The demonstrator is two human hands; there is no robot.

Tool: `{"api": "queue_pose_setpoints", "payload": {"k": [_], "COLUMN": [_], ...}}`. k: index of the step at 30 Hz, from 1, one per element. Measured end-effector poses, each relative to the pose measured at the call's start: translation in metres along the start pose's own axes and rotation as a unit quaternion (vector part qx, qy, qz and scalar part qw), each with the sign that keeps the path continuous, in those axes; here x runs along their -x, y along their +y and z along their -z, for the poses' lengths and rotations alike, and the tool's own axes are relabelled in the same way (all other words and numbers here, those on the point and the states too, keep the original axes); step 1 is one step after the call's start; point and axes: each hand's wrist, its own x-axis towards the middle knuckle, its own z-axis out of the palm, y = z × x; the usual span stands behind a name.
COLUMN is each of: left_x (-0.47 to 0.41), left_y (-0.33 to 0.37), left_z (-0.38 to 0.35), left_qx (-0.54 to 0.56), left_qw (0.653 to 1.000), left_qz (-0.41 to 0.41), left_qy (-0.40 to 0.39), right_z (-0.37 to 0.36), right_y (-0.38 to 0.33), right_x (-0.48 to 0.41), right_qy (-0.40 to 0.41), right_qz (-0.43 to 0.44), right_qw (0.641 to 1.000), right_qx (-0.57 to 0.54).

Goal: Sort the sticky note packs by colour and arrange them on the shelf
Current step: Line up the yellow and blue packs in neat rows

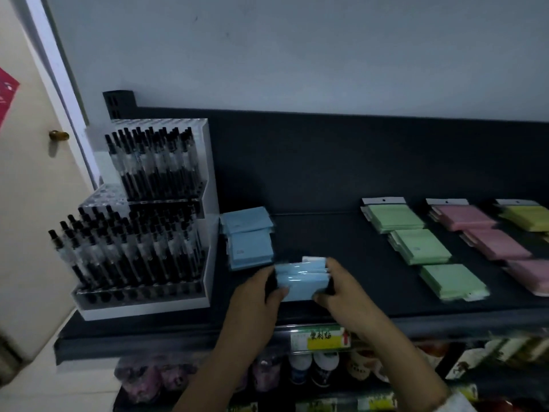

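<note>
A dark shelf (pixel 320 239) is running along a pale wall. Both forearms are reaching up from below: the left hand (pixel 258 288) and right hand (pixel 338 288) are gripping a blue sticky note stack (pixel 300 282) from either side, near the front edge.

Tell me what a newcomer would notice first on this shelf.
At centre front, the left hand and right hand grip a bundle of blue packs between them over the dark shelf. To the right lie columns of green packs, pink packs and yellow packs. At the left, a tiered pen display stands beside the shelved blue packs.
</note>
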Motion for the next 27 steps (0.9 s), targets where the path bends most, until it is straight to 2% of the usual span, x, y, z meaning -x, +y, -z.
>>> {"api": "queue_pose_setpoints", "payload": {"k": [4,12,19,23,27], "left_x": [-0.009,-0.008,-0.013,-0.02,-0.034], "left_y": [0.014,0.008,0.003,0.01,0.023], "left_z": [-0.016,-0.028,-0.034,-0.033,-0.03], "left_qx": [-0.009,-0.011,-0.059,-0.04,-0.041], "left_qw": [0.999,1.0,0.998,0.999,0.993], "left_qz": [-0.035,-0.023,-0.029,-0.009,0.015], "left_qy": [0.008,-0.001,-0.002,-0.017,-0.108], "right_z": [0.018,0.026,0.03,0.033,0.047], "right_y": [0.007,0.015,0.02,0.02,0.023], "right_x": [0.003,-0.002,-0.01,-0.01,-0.009], "right_qy": [0.041,-0.024,-0.019,0.009,0.034], "right_qz": [0.003,-0.04,-0.025,-0.034,-0.07], "right_qw": [0.999,0.996,0.989,0.995,0.996], "right_qx": [0.003,0.08,0.144,0.089,0.034]}}
